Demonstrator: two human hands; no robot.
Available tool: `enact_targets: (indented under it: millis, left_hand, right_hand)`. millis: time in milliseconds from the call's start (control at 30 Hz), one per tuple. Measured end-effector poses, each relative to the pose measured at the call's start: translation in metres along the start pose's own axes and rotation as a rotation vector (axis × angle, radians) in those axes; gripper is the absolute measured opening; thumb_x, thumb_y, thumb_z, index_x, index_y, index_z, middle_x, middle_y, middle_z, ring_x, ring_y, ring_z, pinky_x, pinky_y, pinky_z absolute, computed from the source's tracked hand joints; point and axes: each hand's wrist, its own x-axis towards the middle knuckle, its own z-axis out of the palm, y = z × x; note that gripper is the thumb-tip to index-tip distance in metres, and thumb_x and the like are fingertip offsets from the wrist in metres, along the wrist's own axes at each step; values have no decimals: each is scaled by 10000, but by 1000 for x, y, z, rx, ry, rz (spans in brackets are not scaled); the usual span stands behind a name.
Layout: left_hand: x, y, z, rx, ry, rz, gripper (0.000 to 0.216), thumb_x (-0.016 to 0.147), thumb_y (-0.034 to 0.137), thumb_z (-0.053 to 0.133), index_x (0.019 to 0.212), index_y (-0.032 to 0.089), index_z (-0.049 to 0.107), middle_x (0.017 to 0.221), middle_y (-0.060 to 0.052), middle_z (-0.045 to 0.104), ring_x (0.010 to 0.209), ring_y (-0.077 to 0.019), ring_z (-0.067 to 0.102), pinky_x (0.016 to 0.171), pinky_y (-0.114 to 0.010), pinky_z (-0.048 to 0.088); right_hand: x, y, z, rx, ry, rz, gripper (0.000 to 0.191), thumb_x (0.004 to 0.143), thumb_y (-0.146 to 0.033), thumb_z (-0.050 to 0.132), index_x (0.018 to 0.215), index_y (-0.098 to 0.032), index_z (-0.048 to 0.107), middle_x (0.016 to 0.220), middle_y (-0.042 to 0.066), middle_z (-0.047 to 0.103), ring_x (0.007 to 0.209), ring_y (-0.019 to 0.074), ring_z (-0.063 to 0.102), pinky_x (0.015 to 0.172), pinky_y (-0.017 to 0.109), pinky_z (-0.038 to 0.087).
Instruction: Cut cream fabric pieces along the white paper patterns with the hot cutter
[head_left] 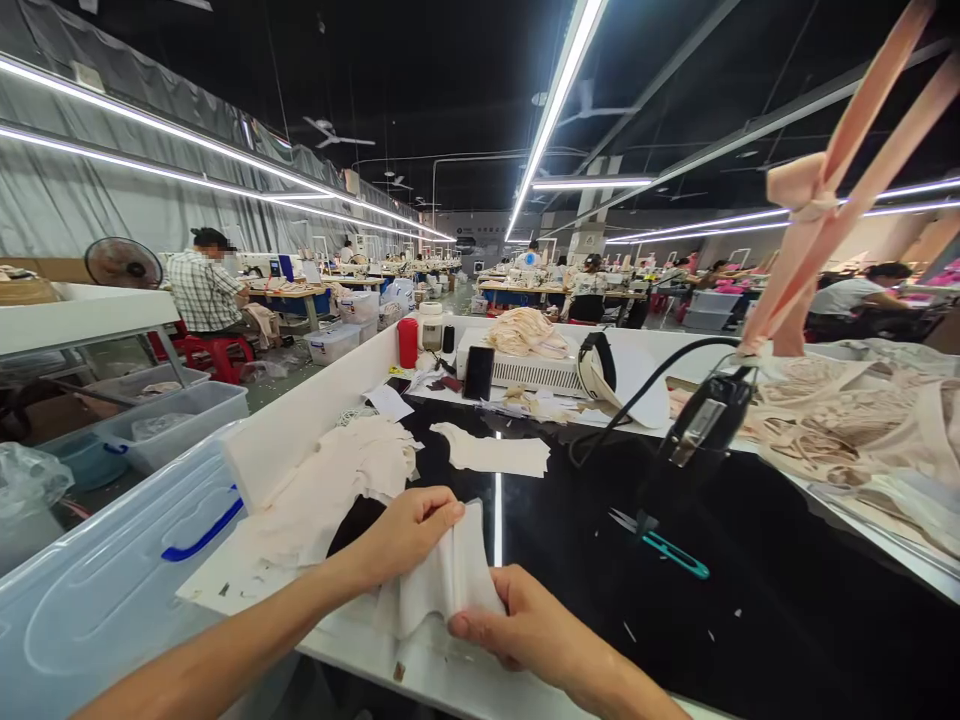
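My left hand pinches the top edge of a small white fabric piece near the front edge of a glossy black worktable. My right hand grips the same piece from its lower right side, thumb pressed on the cloth. A heap of white fabric pieces lies just left of my hands. Another flat white piece rests farther back on the table. Teal thread snips lie to the right of my hands.
A clear plastic bin with a blue handle stands at left. A black tool with a cable hangs above the table, with peach straps overhead. Beige lace garments pile at right. A red bottle and phone stand behind. Other workers sit at distant tables.
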Motion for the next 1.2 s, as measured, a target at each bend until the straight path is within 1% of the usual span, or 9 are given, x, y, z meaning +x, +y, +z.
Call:
enact_targets:
  millis: [133, 300, 367, 467, 667, 800, 967, 1067, 1200]
  left_hand:
    - [6, 5, -10, 236, 23, 123, 349, 1033, 411, 438, 793, 197, 573, 773, 18, 604, 734, -154, 539, 671, -279, 376]
    - [11, 8, -14, 746, 138, 522, 459, 1143, 409, 313, 965, 218, 691, 795, -18, 649, 736, -159, 591, 638, -290, 370]
    - [10, 1, -5, 889, 76, 707, 459, 1154, 407, 315, 966, 220, 690, 772, -17, 640, 692, -152, 573, 584, -297, 343]
    - [4, -15, 15, 961, -29, 885, 404, 1127, 478, 406, 999, 200, 670, 820, -20, 663, 674, -165, 565, 554, -315, 357]
    - [-3, -35, 38, 885, -96, 783, 285, 1044, 449, 616, 1190, 207, 647, 1067, -40, 703, 865, -214, 622, 742, -337, 487]
    - [-5, -37, 36, 840, -117, 757, 269, 1044, 410, 625, 1229, 216, 642, 1123, -46, 694, 920, -224, 619, 814, -349, 499]
    - [-7, -37, 34, 827, -141, 724, 255, 1061, 372, 599, 1269, 229, 636, 1167, -55, 685, 971, -230, 615, 867, -360, 507]
    - [-8, -35, 33, 837, -140, 720, 258, 1072, 386, 576, 1270, 236, 648, 1169, -60, 685, 987, -232, 612, 878, -365, 510]
    - [-8, -32, 32, 817, -129, 718, 260, 1076, 395, 569, 1262, 243, 669, 1188, -61, 683, 992, -220, 623, 884, -356, 520]
  right_hand:
    - [7, 1, -11, -345, 118, -99, 521, 869, -708, 596, 736, -216, 488, 634, -63, 359, 566, 91, 294, 513, 249, 240]
    - [20, 1, -45, -652, 421, -262, 272, 988, -355, 505, 782, -208, 606, 770, -4, 572, 745, 161, 511, 685, 271, 401]
    - [23, 4, -58, -775, 503, -307, 234, 987, -236, 475, 942, -224, 704, 945, 33, 684, 900, 202, 612, 821, 314, 469]
    - [25, 12, -70, -946, 560, -330, 342, 971, -133, 452, 1114, -251, 740, 1102, 56, 733, 1043, 221, 678, 928, 355, 515]
    - [25, 21, -83, -1274, 628, -308, 358, 977, -86, 479, 1124, -259, 757, 1047, 63, 750, 977, 241, 694, 823, 337, 554]
    - [24, 21, -92, -1407, 705, -278, 452, 904, 35, 451, 1177, -191, 733, 1197, 147, 736, 1074, 305, 676, 838, 395, 547]
    - [17, 25, -79, -1439, 660, -382, 644, 867, 97, 409, 1359, -248, 640, 1344, 97, 693, 1235, 250, 633, 966, 376, 532]
    - [13, 28, -71, -1432, 577, -450, 650, 852, 112, 411, 1281, -290, 688, 1252, 38, 737, 1171, 204, 673, 942, 333, 541]
    - [5, 30, -70, -1413, 596, -475, 636, 802, 131, 400, 1227, -222, 715, 1206, 73, 752, 1102, 234, 704, 880, 368, 571]
